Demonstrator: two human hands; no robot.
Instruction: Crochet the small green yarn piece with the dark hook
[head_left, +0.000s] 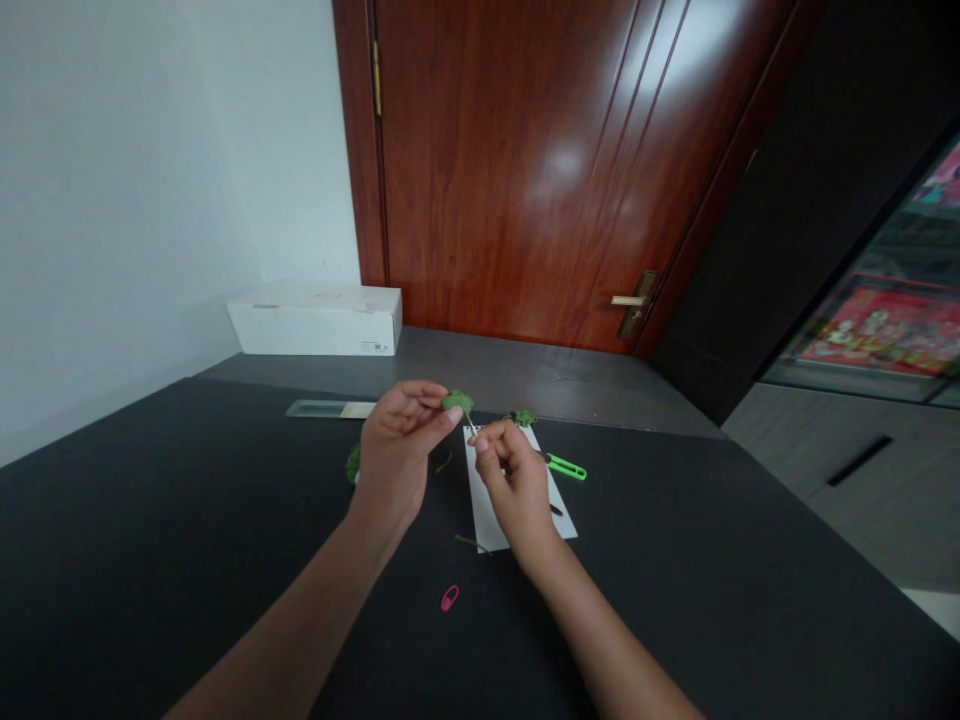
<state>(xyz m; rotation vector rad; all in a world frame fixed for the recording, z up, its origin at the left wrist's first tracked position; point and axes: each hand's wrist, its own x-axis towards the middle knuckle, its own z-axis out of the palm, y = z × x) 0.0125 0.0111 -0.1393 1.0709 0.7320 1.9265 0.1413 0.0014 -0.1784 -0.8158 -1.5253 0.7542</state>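
My left hand (401,430) pinches a small green crocheted piece (457,401) between thumb and fingertips, raised above the black table. Closed beside it, my right hand (514,470) grips a thin silvery rod (472,424) whose tip meets the lower edge of the crocheted piece. Whether the rod is a crochet hook or a needle I cannot tell. Partly behind my left wrist is a ball of green yarn (352,464). Under my right hand lies a white sheet or pad (486,515), with another bit of green yarn work (524,418) at its far end.
Green-handled snips (567,467) lie right of the pad. Nearer to me is a pink stitch marker (449,598), and green yarn scraps (471,542) are scattered around. A long clear case (319,409) and a white box (319,322) sit farther back, before a wooden door (525,200).
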